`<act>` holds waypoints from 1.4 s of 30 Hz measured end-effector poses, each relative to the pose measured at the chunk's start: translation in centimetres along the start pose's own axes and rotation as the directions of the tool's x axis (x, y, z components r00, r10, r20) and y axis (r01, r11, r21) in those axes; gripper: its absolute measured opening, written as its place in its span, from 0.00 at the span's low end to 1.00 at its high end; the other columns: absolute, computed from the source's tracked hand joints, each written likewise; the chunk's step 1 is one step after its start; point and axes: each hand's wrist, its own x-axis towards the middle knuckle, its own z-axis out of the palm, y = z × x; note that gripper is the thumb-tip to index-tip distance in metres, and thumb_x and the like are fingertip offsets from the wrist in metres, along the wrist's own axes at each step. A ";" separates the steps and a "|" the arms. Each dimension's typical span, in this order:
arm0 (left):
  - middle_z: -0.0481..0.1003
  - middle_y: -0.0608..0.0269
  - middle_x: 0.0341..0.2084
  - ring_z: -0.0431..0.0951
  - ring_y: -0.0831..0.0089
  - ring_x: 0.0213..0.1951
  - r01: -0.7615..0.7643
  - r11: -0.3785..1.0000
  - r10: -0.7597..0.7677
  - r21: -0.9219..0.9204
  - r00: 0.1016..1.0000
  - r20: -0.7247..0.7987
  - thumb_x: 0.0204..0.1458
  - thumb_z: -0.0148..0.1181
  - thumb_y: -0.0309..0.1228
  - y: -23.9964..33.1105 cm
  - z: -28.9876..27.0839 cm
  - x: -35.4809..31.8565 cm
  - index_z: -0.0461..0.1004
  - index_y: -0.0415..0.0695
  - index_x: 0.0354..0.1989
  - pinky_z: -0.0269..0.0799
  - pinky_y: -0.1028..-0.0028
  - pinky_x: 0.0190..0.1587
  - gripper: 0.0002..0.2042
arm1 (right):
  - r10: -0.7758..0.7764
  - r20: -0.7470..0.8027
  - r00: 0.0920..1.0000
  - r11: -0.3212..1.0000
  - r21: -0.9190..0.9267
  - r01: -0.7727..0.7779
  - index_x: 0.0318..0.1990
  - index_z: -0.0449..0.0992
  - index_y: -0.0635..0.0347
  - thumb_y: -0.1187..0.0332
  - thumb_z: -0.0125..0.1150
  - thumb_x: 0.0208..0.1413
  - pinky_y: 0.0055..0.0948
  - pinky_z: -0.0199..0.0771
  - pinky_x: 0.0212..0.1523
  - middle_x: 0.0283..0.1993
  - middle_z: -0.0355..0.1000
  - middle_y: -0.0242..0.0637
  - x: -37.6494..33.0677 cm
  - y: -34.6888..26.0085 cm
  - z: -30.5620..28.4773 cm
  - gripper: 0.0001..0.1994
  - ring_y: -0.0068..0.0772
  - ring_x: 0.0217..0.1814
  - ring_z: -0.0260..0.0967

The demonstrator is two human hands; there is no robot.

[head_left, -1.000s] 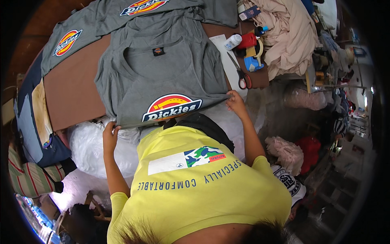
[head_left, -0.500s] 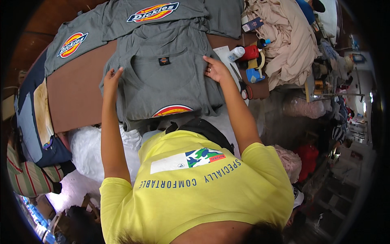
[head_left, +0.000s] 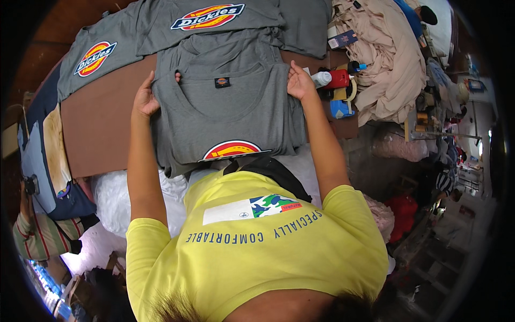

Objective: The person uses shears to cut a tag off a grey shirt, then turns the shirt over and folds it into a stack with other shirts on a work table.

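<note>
A grey T-shirt (head_left: 230, 126) with a scooped neckline lies at the table's near edge, its neck away from me. Part of a red and yellow print shows at its lower end, and a small dark label (head_left: 222, 82) sits inside the neck. My left hand (head_left: 146, 97) is closed around the left shoulder, with fingertips showing at the neck opening. At the opposite shoulder, my right hand (head_left: 301, 84) grips the edge of the cloth; some of its fingers are hidden. More grey cloth lies beneath and beyond this shirt.
Other printed grey shirts (head_left: 209, 19) spread along the far side of the brown table (head_left: 96, 129). To the right are a white bottle (head_left: 322, 80), a red container (head_left: 338, 79), a blue item (head_left: 341, 109) and piled beige cloth (head_left: 389, 64). A person in stripes (head_left: 48, 234) is at left.
Both hands have shifted slightly outward and farther up the table. The left fingers now wrap the shoulder at the neck, and the shirt's shoulders look pulled wider and flatter.
</note>
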 end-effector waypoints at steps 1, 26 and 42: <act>0.66 0.45 0.50 0.68 0.60 0.52 0.016 1.000 -0.016 0.013 1.000 0.002 0.55 0.47 0.44 -0.1 -0.3 0.0 0.58 0.31 0.54 0.63 0.62 0.55 0.27 | 0.112 0.101 0.989 0.994 -0.007 -0.112 0.44 0.68 0.66 0.57 0.52 0.55 0.34 0.65 0.53 0.44 0.71 0.42 -0.1 0.0 -0.4 0.19 0.36 0.48 0.68; 0.72 0.66 0.27 0.72 0.76 0.29 -0.249 0.763 0.421 0.596 0.892 -0.166 0.44 0.60 0.31 -5.0 6.4 -17.0 0.71 0.37 0.34 0.67 0.77 0.31 0.11 | 0.141 0.269 0.953 0.909 -0.417 -0.017 0.46 0.66 0.73 0.68 0.59 0.49 0.35 0.69 0.45 0.41 0.70 0.47 -17.6 -3.0 2.5 0.20 0.37 0.42 0.70; 0.72 0.53 0.40 0.74 0.67 0.42 -0.074 0.977 0.137 0.200 0.937 -0.322 0.51 0.54 0.27 0.2 -3.8 -2.8 0.68 0.31 0.42 0.69 0.69 0.49 0.13 | 0.246 0.062 0.967 0.946 -0.233 -0.225 0.45 0.66 0.74 0.67 0.52 0.54 0.39 0.67 0.51 0.45 0.69 0.49 1.5 0.0 1.3 0.17 0.40 0.48 0.68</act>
